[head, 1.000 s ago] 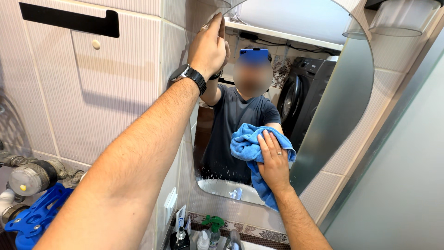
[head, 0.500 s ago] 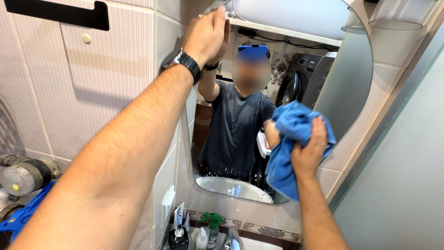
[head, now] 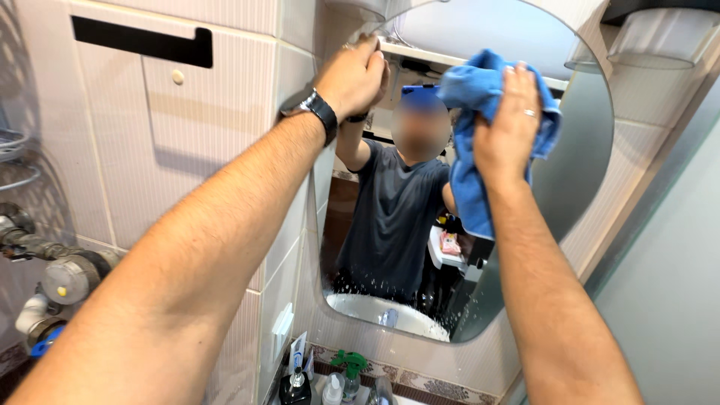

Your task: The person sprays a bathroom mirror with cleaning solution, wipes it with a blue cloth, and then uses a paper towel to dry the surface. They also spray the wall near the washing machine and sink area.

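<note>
The right hand [head: 508, 124] is flat and spread out on a blue cloth [head: 471, 150]. It presses the cloth against the mirror [head: 577, 150], high up, close to the top edge. Part of the cloth is bunched under the palm, and the rest hangs down past the wrist. There is a ring on one finger.

The left hand [head: 352, 75] is at the top left edge of the mirror, where the glass meets the wall [head: 225, 150]. Its fingers are curled close together on that edge. It is hard to tell if they pinch the edge or only lean on it. A black watch [head: 319, 112] sits on the left wrist.

The mirror has a round top and a round bottom. To the right of the cloth there is a wide bare part of glass, up to the right edge. Below the cloth the glass is open too, down to the bottom edge, where small white drops sit on it. Between the two hands there is only a little room.

A lamp [head: 652, 34] sticks out just past the top right edge of the mirror. The wall on the left is tiled and has a black slot [head: 142, 41] near the top. Pipes [head: 52, 262] are low on the far left. Under the mirror stand small bottles [head: 330, 382], well apart from both hands.
</note>
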